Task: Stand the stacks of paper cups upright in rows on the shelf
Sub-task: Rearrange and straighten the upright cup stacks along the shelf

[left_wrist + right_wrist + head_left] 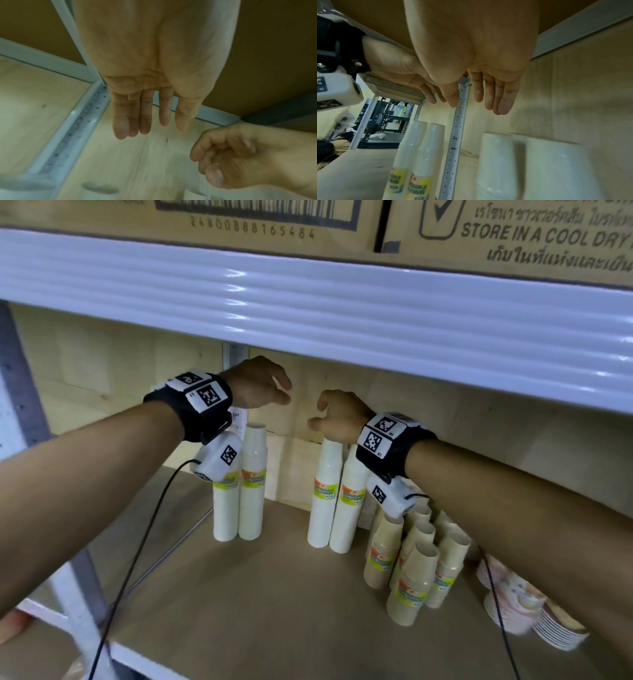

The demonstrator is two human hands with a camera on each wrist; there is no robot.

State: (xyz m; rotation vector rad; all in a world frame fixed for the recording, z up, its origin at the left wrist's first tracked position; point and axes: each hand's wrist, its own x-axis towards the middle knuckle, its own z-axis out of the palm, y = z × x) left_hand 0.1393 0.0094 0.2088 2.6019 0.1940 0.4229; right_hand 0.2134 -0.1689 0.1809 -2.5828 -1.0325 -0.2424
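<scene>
Both hands empty above tall white paper-cup stacks (325,491): left hand (255,383) fingers straight, right hand (339,419) fingers loose. Prob between stacks; next regrasp one, w/ shelf (239,594) row unfinished.

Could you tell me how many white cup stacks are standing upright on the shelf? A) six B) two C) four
C: two white stacks stand on the left, two more under the right hand, all upright on the shelf; the stacks further right are tan.

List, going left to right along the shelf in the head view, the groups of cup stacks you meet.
Left pair of white stacks → right pair of white stacks → brown stacks → patterned stacks lying on their side.
</scene>
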